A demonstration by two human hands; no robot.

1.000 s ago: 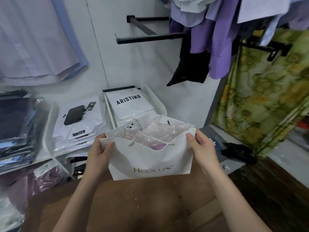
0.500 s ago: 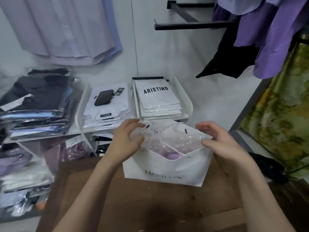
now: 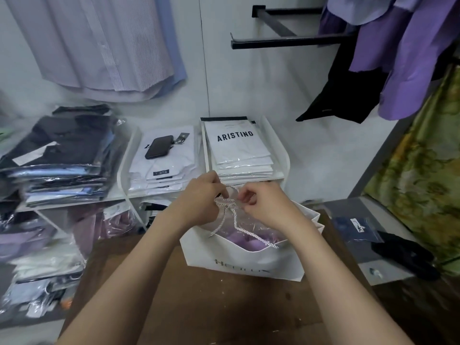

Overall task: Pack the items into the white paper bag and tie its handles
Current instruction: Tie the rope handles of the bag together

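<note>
The white paper bag (image 3: 242,261) with a gold logo stands on the brown wooden table (image 3: 199,302). Inside it lies a purple garment in clear plastic wrap (image 3: 249,241). Its white twisted rope handles (image 3: 227,204) cross in a loose knot above the bag's mouth. My left hand (image 3: 199,201) pinches the rope on the left of the knot. My right hand (image 3: 265,205) pinches the rope on the right, fingers curled.
White shelf trays behind the bag hold wrapped shirts, one pack marked ARISTINO (image 3: 236,145), another with a black phone (image 3: 159,146) on it. Dark shirt packs (image 3: 59,155) pile at left. Shirts hang on a black rail (image 3: 286,42). A black item (image 3: 403,255) lies at right.
My hands left the bag's top edges and came together over its mouth, each taking hold of the rope handles, which are now crossed in a knot. The bag stands on the table.
</note>
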